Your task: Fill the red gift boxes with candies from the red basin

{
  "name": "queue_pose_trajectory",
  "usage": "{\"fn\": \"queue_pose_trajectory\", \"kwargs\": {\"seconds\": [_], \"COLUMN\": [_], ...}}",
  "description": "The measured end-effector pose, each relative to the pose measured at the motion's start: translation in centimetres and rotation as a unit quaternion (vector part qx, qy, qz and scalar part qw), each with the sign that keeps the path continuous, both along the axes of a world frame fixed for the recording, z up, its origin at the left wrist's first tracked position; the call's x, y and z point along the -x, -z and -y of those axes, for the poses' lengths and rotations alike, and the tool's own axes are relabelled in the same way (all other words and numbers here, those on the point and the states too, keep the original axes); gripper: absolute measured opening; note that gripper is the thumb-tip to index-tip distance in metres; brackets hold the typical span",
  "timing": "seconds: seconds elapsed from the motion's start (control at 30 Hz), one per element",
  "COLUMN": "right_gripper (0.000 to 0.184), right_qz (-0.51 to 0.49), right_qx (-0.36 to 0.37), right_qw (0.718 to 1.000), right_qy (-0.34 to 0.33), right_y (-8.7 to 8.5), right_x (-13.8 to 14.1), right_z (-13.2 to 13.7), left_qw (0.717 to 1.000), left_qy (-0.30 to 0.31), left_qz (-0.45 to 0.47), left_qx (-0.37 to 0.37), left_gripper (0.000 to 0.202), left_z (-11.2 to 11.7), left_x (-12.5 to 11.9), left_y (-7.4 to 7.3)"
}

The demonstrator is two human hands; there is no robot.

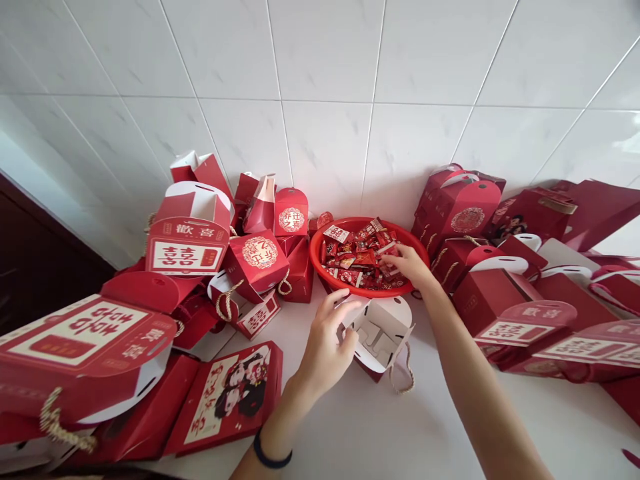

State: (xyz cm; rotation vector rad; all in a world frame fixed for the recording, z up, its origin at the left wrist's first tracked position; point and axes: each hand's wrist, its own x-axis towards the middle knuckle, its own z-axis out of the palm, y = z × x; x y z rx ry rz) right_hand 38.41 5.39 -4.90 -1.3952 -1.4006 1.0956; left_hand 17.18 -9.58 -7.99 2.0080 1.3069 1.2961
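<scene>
Right hand (407,263) fingertips buried among candies (357,257); open box (380,337) interior partly hidden by left hand (327,340).

Red gift box (187,247) bears "囍" below "歡喜"; other prints unreadable.

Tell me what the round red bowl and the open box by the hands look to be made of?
The red bowl looks like glossy moulded plastic, going by its smooth, shiny rim. The open box under the left hand seems folded cardboard: red outside, plain white inside, with creased flaps and a twisted cord handle.
</scene>
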Motion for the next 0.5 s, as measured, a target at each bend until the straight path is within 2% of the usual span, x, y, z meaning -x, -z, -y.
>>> {"fn": "queue_pose_trajectory", "kwargs": {"seconds": [0.13,0.23,0.3,0.37,0.4,0.5], "right_gripper": [0.013,0.017,0.018,0.022,0.025,0.033], "right_qz": [-0.172,-0.255,-0.291,-0.317,-0.327,-0.347], "right_qx": [-0.021,-0.027,-0.027,-0.026,-0.026,-0.025], "right_qw": [0.984,0.964,0.953,0.944,0.941,0.934], "right_qy": [0.049,0.072,0.080,0.085,0.087,0.086], "right_y": [-0.9,-0.9,-0.7,-0.5,-0.5,-0.4], "right_x": [-0.6,-0.7,-0.7,-0.6,-0.6,-0.7], "right_z": [-0.1,-0.5,-0.8,-1.0,-1.1,-1.2], "left_qw": [0.999,0.998,0.997,0.985,0.972,0.935], "left_qy": [0.013,0.036,0.063,0.074,0.078,0.122], "left_qz": [0.027,0.038,-0.007,-0.104,-0.173,-0.269], "left_qx": [-0.042,-0.020,0.051,0.114,0.141,0.197], "left_gripper": [0.033,0.031,0.034,0.040,0.042,0.033], "left_z": [-1.7,-4.9,-7.7,-10.6,-11.9,-14.8], "left_x": [-0.6,-1.3,-2.1,-3.3,-3.9,-6.0], "left_y": [-2.7,-5.0,-6.4,-7.3,-7.5,-7.3]}}
